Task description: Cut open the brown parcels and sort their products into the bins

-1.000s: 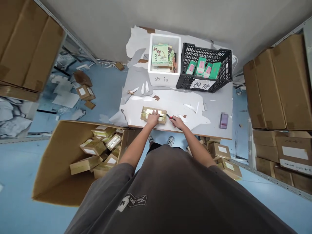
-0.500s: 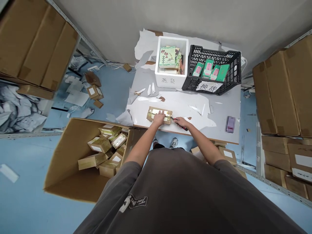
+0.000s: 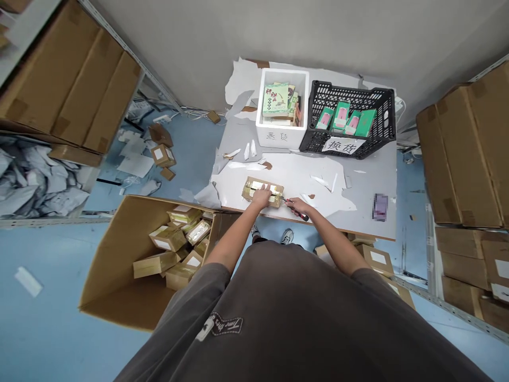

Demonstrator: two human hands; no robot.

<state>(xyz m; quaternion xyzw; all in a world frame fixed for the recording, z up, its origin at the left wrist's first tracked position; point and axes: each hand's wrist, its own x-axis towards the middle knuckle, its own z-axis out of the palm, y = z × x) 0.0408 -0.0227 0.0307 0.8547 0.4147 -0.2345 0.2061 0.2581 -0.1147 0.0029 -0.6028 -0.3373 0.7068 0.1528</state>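
Observation:
A small cardboard box (image 3: 251, 186) wrapped in shiny tape, with a white label on top, lies near the front edge of the table (image 3: 369, 175). My left hand (image 3: 261, 197) presses on its top and holds it, fingers pointing away from me. Closed around a red and black utility knife (image 3: 303, 216), my right hand (image 3: 296, 206) is just right of the box. The knife's tip meets the box's right end; whether it has gone into the tape is too small to tell.
Behind the small box stand a white foam box (image 3: 280, 137) of packets and a black plastic crate (image 3: 350, 90) with green boxes. Torn paper scraps (image 3: 318, 180) litter the tabletop. A large open carton (image 3: 109, 265) full of parcels is at my left. Loaded shelves flank both sides.
The whole view has shifted slightly. My right hand and the knife have come a little toward me at the box's right end. My left hand keeps its place on the box.

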